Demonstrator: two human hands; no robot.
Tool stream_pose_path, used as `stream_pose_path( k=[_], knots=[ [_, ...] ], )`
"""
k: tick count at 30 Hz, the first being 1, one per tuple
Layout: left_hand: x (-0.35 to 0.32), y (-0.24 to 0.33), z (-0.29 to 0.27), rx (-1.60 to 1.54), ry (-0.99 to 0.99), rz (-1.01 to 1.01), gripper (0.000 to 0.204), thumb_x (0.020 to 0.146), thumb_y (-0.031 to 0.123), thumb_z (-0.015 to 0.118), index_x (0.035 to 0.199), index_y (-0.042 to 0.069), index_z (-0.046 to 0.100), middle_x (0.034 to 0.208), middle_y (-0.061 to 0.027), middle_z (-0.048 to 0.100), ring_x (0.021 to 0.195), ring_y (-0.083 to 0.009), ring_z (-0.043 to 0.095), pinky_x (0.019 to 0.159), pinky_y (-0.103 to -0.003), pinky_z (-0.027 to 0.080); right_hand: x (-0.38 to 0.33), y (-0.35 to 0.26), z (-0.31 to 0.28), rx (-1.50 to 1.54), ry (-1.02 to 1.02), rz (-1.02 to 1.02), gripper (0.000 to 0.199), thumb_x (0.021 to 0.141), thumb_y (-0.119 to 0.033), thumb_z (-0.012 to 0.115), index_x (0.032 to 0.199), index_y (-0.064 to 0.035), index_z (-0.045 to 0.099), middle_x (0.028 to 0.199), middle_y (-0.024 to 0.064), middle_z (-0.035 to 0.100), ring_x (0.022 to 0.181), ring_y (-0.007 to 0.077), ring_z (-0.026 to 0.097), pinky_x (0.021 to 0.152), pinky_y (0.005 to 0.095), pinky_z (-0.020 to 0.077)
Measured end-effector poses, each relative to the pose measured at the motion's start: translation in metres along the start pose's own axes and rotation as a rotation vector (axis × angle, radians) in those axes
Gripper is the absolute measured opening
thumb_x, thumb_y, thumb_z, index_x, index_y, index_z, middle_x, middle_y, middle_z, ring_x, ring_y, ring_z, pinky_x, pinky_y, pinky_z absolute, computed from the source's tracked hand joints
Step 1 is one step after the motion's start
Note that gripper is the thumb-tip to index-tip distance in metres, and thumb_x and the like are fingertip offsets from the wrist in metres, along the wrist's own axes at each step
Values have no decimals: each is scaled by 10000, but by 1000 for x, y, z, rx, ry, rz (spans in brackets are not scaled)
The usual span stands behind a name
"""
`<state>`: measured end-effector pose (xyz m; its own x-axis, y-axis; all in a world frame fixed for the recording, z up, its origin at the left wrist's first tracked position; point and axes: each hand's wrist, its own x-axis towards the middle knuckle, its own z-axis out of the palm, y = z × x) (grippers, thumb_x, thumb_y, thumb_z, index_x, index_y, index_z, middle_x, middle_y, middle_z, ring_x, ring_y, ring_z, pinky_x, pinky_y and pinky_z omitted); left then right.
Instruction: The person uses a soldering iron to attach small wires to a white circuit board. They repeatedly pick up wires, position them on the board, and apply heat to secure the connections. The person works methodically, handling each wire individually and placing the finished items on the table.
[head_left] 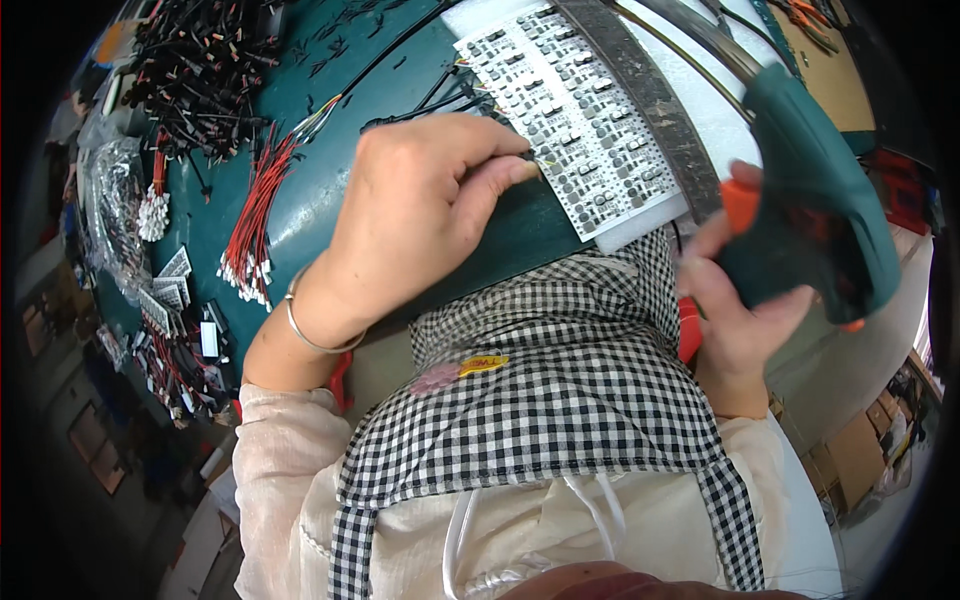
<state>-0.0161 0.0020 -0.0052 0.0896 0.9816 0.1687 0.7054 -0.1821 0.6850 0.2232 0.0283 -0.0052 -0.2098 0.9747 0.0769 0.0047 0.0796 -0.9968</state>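
My left hand (410, 205) is closed in a pinch at the left edge of a white circuit board panel (560, 110). Between thumb and forefinger is the end of a black cable, mostly hidden by the fingers; a thin wire tip shows beside them on the board. Several black cables (440, 102) lie along the panel's edge just beyond this hand. On the right, my right hand (740, 320) grips a dark green soldering gun (840, 220) with an orange trigger, slightly blurred. Its metal barrel points up and away, and its tip is out of view.
A dark, worn bar (645, 85) lies across the panel, which rests on white foam (645, 222). Red wires with white connectors (262, 215) and a heap of black cables (200, 75) cover the left of the green table (330, 185). Orange-handled pliers (815, 25) lie far right.
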Motion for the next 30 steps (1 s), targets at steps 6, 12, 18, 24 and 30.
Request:
stream_pose_path(
  k=[6, 12, 18, 24, 30],
  knots=[
    [2, -6, -8, 111, -36, -57, 127, 747, 59, 737, 856, 5, 701, 749, -100, 688, 607, -171, 642, 556, -250, 481, -24, -11, -36, 35, -2, 117, 733, 748, -227, 772, 1250, 147, 391, 636, 66, 505, 467, 116, 474, 405, 203, 377],
    [6, -14, 0, 270, 27, 51, 85, 750, 63, 725, 812, 21, 685, 711, -103, 658, 560, -226, 609, 515, -289, 464, -32, -8, -48, 26, -42, 151, 744, 757, -257, 771, 1252, 148, 389, 628, 60, 492, 466, 110, 458, 397, 204, 371],
    [6, -17, 6, 338, 33, 59, 57, 758, 58, 710, 799, 40, 675, 704, -90, 634, 560, -249, 594, 512, -322, 461, -32, -9, -45, 15, -82, 246, 741, 737, -250, 788, 1230, 155, 412, 736, 114, 544, 487, 109, 472, 407, 209, 394],
    [4, -16, 7, 387, 39, 61, 63, 755, 65, 713, 792, 46, 665, 701, -81, 627, 578, -252, 597, 518, -329, 466, -30, -8, -43, -3, -97, 293, 727, 692, -208, 822, 1198, 151, 442, 989, 188, 566, 540, 116, 495, 422, 219, 423],
    [2, -15, 10, 410, 74, 79, 72, 752, 69, 713, 777, 48, 650, 692, -74, 619, 584, -251, 599, 510, -334, 468, -32, -7, -41, 11, -87, 336, 691, 686, -136, 812, 1213, 115, 442, 1094, 197, 539, 601, 133, 522, 434, 228, 449]
  ],
)
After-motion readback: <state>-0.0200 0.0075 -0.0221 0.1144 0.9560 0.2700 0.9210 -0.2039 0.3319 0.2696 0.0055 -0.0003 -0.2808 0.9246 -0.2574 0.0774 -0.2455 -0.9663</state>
